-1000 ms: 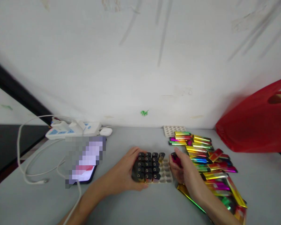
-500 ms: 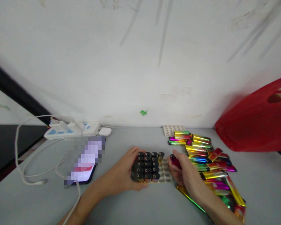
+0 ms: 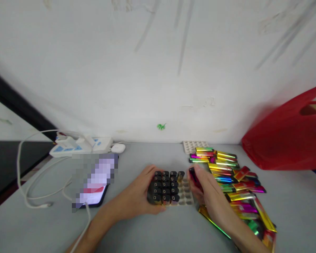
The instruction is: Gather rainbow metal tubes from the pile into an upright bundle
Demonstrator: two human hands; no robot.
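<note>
Several black-topped lighters stand upright in rows in a pale tray with round holes. One row of lighters reaches further right at the back, and bare holes show along the tray's right side. My left hand is wrapped around the left side of the standing lighters, thumb at the front and fingers behind. Just right of the tray, my right hand is closed on a dark pink lighter, its black top pointing up and left. A gold and green lighter lies partly under my right wrist.
Shiny coloured lighters lie in a loose heap at the right. A second holed tray rests by the wall. A red bag, a phone, a power strip and a white cable flank the work area.
My right hand has shifted slightly up and left, with the lighter's top turned a little further back. My left hand and the tray look the same.
</note>
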